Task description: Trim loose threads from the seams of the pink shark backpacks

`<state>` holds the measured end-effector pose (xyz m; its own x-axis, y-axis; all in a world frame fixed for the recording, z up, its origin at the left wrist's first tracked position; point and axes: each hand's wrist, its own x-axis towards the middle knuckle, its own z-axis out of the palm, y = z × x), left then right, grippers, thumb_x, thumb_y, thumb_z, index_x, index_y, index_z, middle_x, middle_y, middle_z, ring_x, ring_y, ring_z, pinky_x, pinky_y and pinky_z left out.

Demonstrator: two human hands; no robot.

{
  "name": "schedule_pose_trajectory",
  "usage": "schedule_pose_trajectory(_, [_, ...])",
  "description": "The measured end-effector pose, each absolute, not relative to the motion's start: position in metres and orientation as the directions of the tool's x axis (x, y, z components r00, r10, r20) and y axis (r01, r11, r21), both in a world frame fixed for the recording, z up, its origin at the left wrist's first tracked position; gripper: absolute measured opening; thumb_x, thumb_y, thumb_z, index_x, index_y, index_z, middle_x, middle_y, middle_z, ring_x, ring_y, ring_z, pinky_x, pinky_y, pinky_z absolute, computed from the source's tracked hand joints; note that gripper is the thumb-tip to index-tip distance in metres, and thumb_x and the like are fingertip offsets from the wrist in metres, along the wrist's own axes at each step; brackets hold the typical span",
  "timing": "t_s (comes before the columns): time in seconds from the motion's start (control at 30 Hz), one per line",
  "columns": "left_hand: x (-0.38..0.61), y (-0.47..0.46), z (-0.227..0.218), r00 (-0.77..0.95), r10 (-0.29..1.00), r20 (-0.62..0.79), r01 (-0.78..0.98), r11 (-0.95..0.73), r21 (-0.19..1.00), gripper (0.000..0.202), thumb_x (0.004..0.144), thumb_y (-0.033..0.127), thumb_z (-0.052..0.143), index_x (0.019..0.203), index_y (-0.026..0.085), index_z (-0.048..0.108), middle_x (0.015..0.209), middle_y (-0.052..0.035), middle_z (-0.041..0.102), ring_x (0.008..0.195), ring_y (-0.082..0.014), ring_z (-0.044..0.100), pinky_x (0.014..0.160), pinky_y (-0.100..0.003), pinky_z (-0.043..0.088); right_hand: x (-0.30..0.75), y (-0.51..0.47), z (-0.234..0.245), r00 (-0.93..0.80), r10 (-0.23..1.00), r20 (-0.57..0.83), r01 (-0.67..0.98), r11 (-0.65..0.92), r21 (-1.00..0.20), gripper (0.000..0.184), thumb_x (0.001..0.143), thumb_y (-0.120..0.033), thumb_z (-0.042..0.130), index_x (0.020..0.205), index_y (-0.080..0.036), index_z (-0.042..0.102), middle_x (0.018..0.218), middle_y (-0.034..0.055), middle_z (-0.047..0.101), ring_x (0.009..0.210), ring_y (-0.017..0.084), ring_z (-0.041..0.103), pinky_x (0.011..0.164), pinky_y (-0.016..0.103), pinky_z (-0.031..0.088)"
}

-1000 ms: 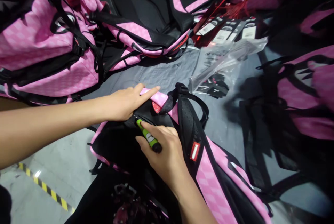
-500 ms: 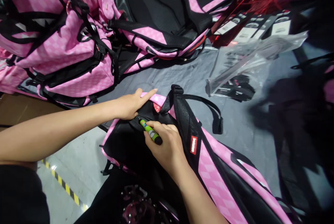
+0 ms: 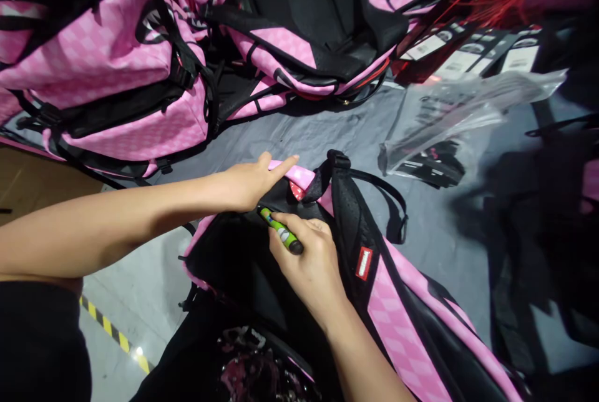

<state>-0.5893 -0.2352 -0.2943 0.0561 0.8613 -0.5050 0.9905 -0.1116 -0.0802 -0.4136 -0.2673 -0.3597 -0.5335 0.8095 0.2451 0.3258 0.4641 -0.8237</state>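
Observation:
A pink-and-black checkered backpack [image 3: 397, 321] lies in front of me, its black panel facing up and a red label on its strap. My right hand [image 3: 309, 252] holds a green marker [image 3: 283, 231] with a black end. The marker's dark tip points at the black fabric close to my left hand; whether it touches cannot be told. My left hand [image 3: 255, 183] grips the backpack's upper edge, one finger stretched along the pink trim. Some of its fingers are hidden. Beside that finger shows a small red patch [image 3: 296, 190].
More pink-and-black backpacks [image 3: 116, 65] crowd the far side of the grey-covered table [image 3: 262, 140]. A clear plastic bag [image 3: 435, 133] with dark pieces lies to the right. Behind it are hang tags [image 3: 463, 58] with red cords. Yellow-black tape [image 3: 110, 329] marks the floor.
The view has shifted, so the backpacks, both hands and the plastic bag appear farther right. Both hands keep nearly the same grip and place on the backpack.

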Motion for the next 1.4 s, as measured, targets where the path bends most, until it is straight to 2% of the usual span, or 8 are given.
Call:
schedule_pose_trajectory(0.23, [-0.585, -0.233, -0.288, 0.049, 0.847, -0.529, 0.991, -0.108, -0.082, 0.097, 0.085, 0.015, 0.054, 0.159, 0.030, -0.007, 0.141, -0.0199, 0.040, 0.099, -0.0286, 0.069, 0.076, -0.035, 0.053, -0.415, -0.264, -0.355, -0.555, 0.807, 0.201, 0.307, 0.423, -0.852, 0.026, 0.083, -0.016, 0.063, 0.103, -0.025, 0.076, 0.098, 0.0009, 0.079, 0.080, 0.018, 0.072, 0.083, 0.036, 0.049])
schedule_pose_trajectory(0.4, [-0.587, -0.233, -0.289, 0.066, 0.849, -0.524, 0.990, -0.121, -0.070, 0.102, 0.082, 0.016, 0.057, 0.159, 0.032, -0.008, 0.143, -0.0185, 0.040, 0.094, -0.0250, 0.068, 0.074, -0.032, 0.052, -0.415, -0.264, -0.354, -0.573, 0.799, 0.181, 0.295, 0.408, -0.864, 0.029, 0.083, -0.014, 0.063, 0.104, -0.026, 0.077, 0.110, 0.0023, 0.078, 0.088, 0.019, 0.073, 0.088, 0.038, 0.053])
schedule_pose_trajectory(0.8, [-0.596, -0.232, -0.302, 0.096, 0.869, -0.485, 0.989, -0.140, -0.054, 0.101, 0.082, 0.016, 0.055, 0.158, 0.035, -0.008, 0.139, -0.0172, 0.040, 0.089, -0.0248, 0.068, 0.070, -0.033, 0.051, -0.416, -0.265, -0.355, -0.536, 0.821, 0.195, 0.318, 0.411, -0.854, 0.026, 0.084, -0.015, 0.063, 0.104, -0.026, 0.076, 0.106, 0.0028, 0.078, 0.090, 0.021, 0.073, 0.090, 0.040, 0.049])
schedule_pose_trajectory(1.4, [-0.592, -0.234, -0.297, 0.100, 0.860, -0.500, 0.989, -0.139, -0.041, 0.096, 0.085, 0.018, 0.052, 0.159, 0.033, -0.007, 0.140, -0.0173, 0.039, 0.093, -0.0251, 0.067, 0.074, -0.033, 0.051, -0.416, -0.270, -0.352, -0.462, 0.880, 0.113, 0.370, 0.307, -0.877, 0.022, 0.085, -0.020, 0.064, 0.102, -0.026, 0.076, 0.101, 0.0014, 0.079, 0.086, 0.020, 0.071, 0.089, 0.039, 0.047])
